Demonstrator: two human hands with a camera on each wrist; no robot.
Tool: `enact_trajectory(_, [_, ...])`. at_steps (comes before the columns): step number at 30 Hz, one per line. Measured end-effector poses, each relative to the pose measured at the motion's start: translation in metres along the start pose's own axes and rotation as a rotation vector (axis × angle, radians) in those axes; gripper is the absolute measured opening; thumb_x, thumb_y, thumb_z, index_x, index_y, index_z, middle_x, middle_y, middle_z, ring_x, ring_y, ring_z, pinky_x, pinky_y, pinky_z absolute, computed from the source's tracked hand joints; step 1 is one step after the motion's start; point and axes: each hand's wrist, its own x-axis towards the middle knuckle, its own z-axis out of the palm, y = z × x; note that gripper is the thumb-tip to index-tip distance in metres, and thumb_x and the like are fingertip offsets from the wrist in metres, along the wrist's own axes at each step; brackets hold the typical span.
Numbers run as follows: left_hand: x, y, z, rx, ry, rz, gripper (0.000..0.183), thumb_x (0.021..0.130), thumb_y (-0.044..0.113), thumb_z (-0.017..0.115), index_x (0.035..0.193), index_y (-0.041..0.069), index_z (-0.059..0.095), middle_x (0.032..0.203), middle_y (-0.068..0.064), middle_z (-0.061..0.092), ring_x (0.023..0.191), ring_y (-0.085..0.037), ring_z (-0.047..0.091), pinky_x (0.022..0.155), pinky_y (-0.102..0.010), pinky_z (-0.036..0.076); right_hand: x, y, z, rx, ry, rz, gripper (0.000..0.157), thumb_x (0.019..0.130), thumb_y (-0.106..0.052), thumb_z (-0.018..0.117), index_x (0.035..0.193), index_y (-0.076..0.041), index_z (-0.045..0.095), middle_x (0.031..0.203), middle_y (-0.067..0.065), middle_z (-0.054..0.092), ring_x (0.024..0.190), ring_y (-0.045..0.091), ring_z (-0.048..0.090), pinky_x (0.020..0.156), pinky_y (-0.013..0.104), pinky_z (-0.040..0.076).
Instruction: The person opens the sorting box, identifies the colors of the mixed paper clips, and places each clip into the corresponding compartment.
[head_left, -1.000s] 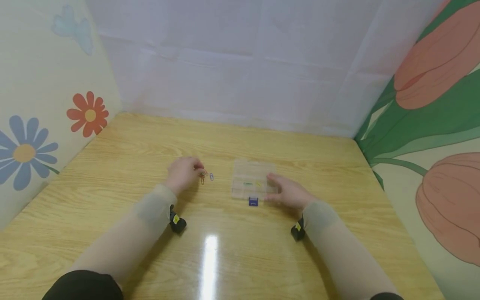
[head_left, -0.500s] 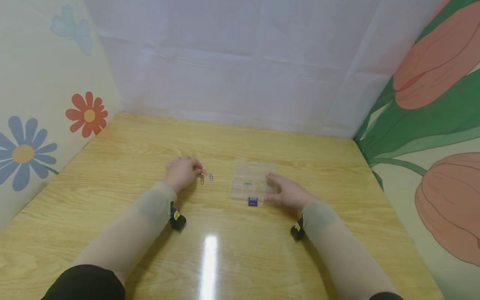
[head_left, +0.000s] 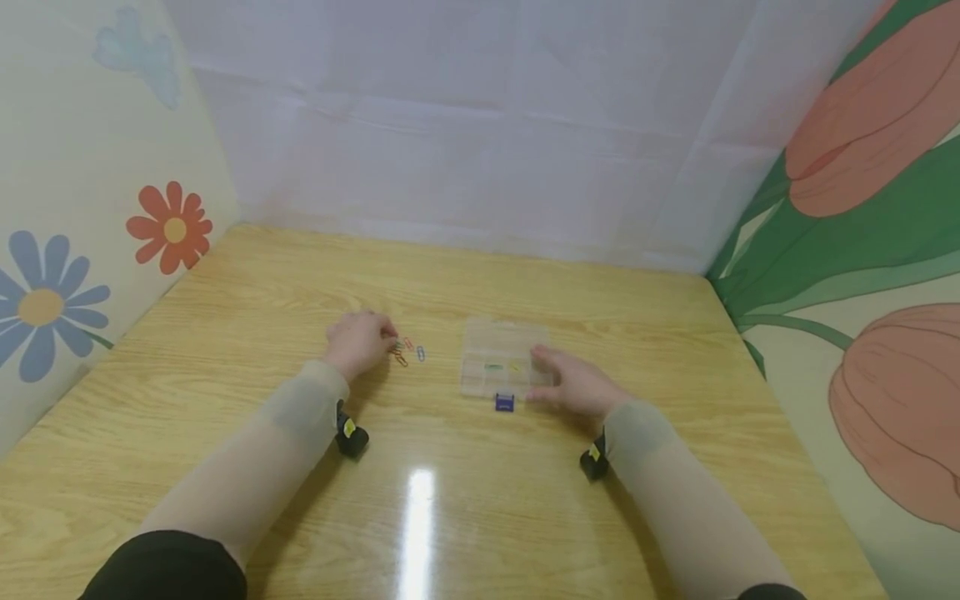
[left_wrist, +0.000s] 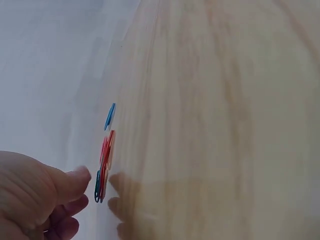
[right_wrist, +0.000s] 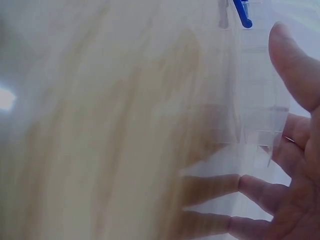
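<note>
Loose paper clips lie on the table by my left hand: a blue clip, a pinkish-red clip, an orange clip and a green clip. The left thumb is just beside the green clip; its other fingers bend loosely under it, and no held clip shows. My right hand spreads its thumb and fingers at the right side of a clear divided box. Inside the box are a green paper clip and a yellow clip. A blue latch sits at its front edge.
The wooden table reaches back to a white cloth backdrop. Flower-printed panels stand at the left and right. Black wrist cameras are strapped to both wrists.
My left hand has drawn slightly left, and more of the clips show beside its fingertips. The orange clip has turned to a slant. The right hand and the box look nearly unmoved.
</note>
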Motion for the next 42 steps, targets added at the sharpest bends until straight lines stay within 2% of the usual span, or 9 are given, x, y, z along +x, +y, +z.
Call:
enact_trajectory(6, [0.003,0.005,0.003,0.018,-0.010,0.028,0.017,0.090,0.028,0.068,0.097,0.012,0.071,0.109,-0.014,0.062,0.108,-0.040,0.048,0.088,-0.060,0.031,0.000,0.001,0.000,0.001,0.004,-0.007,0.088,0.081,-0.051,0.070,0.151,-0.016,0.030,0.157,0.001,0.025,0.144,0.024,0.021,0.115,0.046,0.013])
enact_trajectory(16, [0.008,0.004,0.008,0.026,-0.031,0.023,0.014,0.091,0.027,0.068,0.086,0.014,0.067,0.105,-0.013,0.060,0.101,-0.036,0.048,0.084,-0.056,0.031,0.000,0.001,0.001,0.012,0.003,0.005,0.087,0.081,-0.050,0.071,0.151,-0.017,0.029,0.157,0.000,0.025,0.144,0.023,0.020,0.115,0.046,0.013])
enact_trajectory(21, [0.008,0.004,0.007,-0.028,-0.036,0.009,0.016,0.091,0.030,0.066,0.089,0.014,0.066,0.100,-0.009,0.062,0.099,-0.034,0.048,0.084,-0.053,0.030,0.001,0.001,0.001,0.013,0.004,0.003,0.087,0.081,-0.050,0.070,0.151,-0.017,0.029,0.157,0.000,0.025,0.144,0.023,0.020,0.115,0.046,0.013])
enact_trajectory(27, [0.008,0.007,0.006,-0.121,0.002,0.010,0.014,0.096,0.026,0.060,0.095,0.012,0.064,0.091,-0.005,0.066,0.092,-0.030,0.053,0.089,-0.053,0.026,0.001,0.001,0.000,0.009,-0.002,0.001,0.088,0.082,-0.051,0.070,0.151,-0.017,0.028,0.157,0.000,0.024,0.144,0.023,0.019,0.115,0.045,0.012])
enact_trajectory(29, [0.007,0.008,0.005,-0.150,0.013,0.013,0.015,0.097,0.025,0.057,0.100,0.011,0.063,0.094,-0.006,0.067,0.093,-0.031,0.054,0.092,-0.055,0.025,0.001,0.000,0.000,0.001,-0.002,0.000,0.088,0.082,-0.051,0.070,0.151,-0.017,0.028,0.157,0.001,0.024,0.144,0.023,0.019,0.115,0.045,0.013])
enact_trajectory(32, [0.006,0.011,0.005,-0.204,0.017,0.017,0.020,0.099,0.023,0.055,0.108,0.008,0.062,0.105,-0.010,0.066,0.101,-0.032,0.057,0.099,-0.053,0.031,0.001,0.000,0.000,-0.007,-0.001,-0.003,0.088,0.082,-0.052,0.069,0.151,-0.017,0.028,0.157,0.001,0.024,0.144,0.024,0.020,0.115,0.046,0.013])
enact_trajectory(36, [0.006,0.016,0.006,-0.268,0.021,0.039,0.023,0.100,0.019,0.052,0.115,0.004,0.063,0.115,-0.015,0.064,0.106,-0.031,0.058,0.094,-0.048,0.043,0.001,0.000,0.000,-0.009,0.000,0.001,0.089,0.081,-0.052,0.069,0.151,-0.018,0.028,0.157,0.001,0.024,0.144,0.024,0.020,0.115,0.046,0.013])
enact_trajectory(42, [0.007,0.025,0.009,-0.299,0.019,0.073,0.025,0.100,0.015,0.052,0.119,0.004,0.064,0.121,-0.015,0.062,0.109,-0.030,0.057,0.095,-0.047,0.043,0.001,0.001,0.001,-0.004,0.003,0.010,0.090,0.080,-0.053,0.070,0.152,-0.019,0.028,0.157,-0.001,0.023,0.144,0.023,0.020,0.115,0.046,0.013])
